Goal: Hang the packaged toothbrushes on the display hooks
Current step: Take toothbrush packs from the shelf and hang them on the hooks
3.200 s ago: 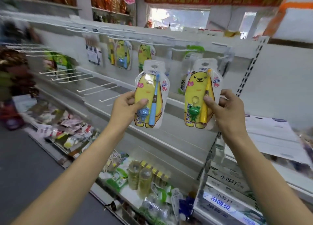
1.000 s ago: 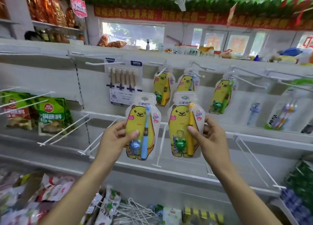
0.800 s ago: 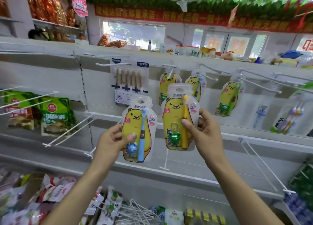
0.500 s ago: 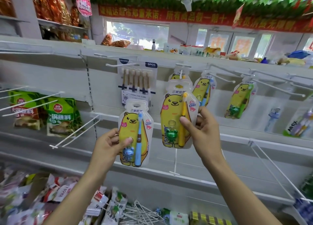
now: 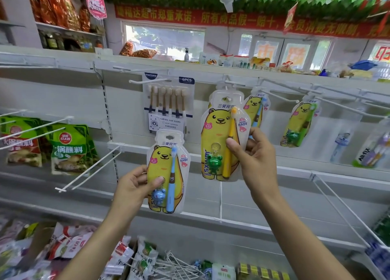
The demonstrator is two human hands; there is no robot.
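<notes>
Orange-brush pack point(image 5: 224, 136) pinched in right hand point(image 5: 256, 155) was raised, hang hole now at hook point(image 5: 229, 83) above grip; blue-brush pack point(image 5: 166, 172) held lower in left hand point(image 5: 135, 187), unhung

Bright, even daylight from rear windows point(image 5: 164, 40); wide-angle bending, edges blurred.

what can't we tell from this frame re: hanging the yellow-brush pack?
Head view only:
- Whether the yellow-brush pack has its hang hole on the hook: the pack's top covers the hook tip.
- The hanging pack directly behind it: almost fully hidden by that pack.
- Right hand fingers behind the pack: hidden by it.
- Products at far right: blurred, labels unreadable.
- Left hand holds the blue-brush pack; small print too small.
</notes>
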